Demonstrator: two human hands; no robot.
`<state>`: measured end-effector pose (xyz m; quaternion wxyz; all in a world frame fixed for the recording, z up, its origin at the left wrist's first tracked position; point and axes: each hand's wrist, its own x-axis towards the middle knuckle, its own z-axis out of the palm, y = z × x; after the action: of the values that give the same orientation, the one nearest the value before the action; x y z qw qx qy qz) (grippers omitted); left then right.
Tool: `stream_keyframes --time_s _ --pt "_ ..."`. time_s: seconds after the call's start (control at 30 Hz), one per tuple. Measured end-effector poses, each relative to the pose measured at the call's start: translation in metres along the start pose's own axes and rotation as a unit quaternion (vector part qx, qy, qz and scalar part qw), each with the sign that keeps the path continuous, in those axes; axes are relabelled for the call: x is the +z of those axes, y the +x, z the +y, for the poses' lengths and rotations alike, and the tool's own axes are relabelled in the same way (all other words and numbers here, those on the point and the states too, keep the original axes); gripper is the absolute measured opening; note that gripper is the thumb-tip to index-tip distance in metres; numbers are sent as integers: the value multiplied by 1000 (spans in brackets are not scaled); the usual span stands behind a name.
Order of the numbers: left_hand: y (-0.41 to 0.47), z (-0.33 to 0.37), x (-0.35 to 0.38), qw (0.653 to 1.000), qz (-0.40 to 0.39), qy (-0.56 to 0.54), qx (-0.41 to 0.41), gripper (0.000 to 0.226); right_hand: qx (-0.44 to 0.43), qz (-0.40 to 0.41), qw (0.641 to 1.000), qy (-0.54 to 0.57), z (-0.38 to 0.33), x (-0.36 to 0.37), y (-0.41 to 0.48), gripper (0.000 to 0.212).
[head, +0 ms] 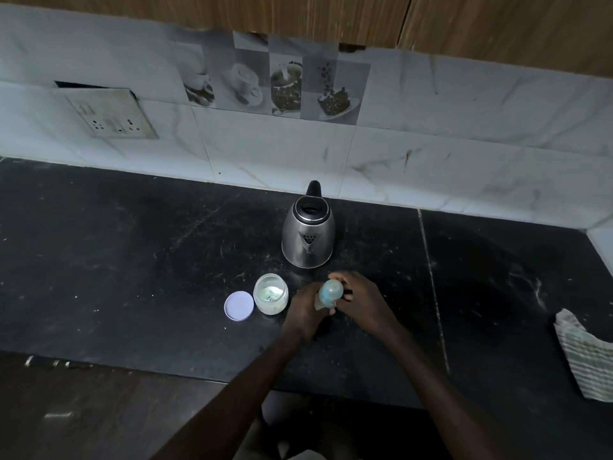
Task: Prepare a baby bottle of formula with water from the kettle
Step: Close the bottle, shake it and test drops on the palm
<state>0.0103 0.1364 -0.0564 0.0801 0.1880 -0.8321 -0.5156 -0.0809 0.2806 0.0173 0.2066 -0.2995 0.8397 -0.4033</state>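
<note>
A baby bottle (328, 293) with a pale blue cap stands on the black counter (132, 260), just in front of the steel kettle (308, 234). My left hand (303, 310) wraps the bottle's body from the left. From the right, my right hand (358, 297) has its fingers on the blue cap. The kettle's black lid is down and its spout faces me. Left of the bottle stands an open clear jar (270, 293) with white powder inside. Its white lid (238, 305) lies flat beside it.
A folded checked cloth (583, 353) lies at the counter's right edge. A tiled wall with a socket plate (112, 116) rises behind the counter. The counter's front edge runs across the lower part of the view.
</note>
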Motion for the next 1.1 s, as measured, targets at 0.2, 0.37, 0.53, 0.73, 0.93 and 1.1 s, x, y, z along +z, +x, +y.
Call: stream_keyframes --time_s 0.2,0.37,0.53,0.73,0.93,1.1 --pt "9 -21 12 1000 16 21 7 47 -13 11 997 -72 16 20 13 62" --pt "11 -31 19 1000 4 19 3 47 -9 22 997 -80 25 28 13 60" --pt "6 -35 19 1000 -6 10 -4 49 1 24 997 -78 29 33 8 60" --pt "2 -38 18 1000 -14 -1 -19 50 7 28 997 -77 29 37 5 61" --pt "-4 -37 12 1000 -21 8 -3 51 14 24 996 -82 30 37 1 62" --pt "-11 -38 6 999 -24 23 8 50 11 10 996 -85 26 39 -5 62"
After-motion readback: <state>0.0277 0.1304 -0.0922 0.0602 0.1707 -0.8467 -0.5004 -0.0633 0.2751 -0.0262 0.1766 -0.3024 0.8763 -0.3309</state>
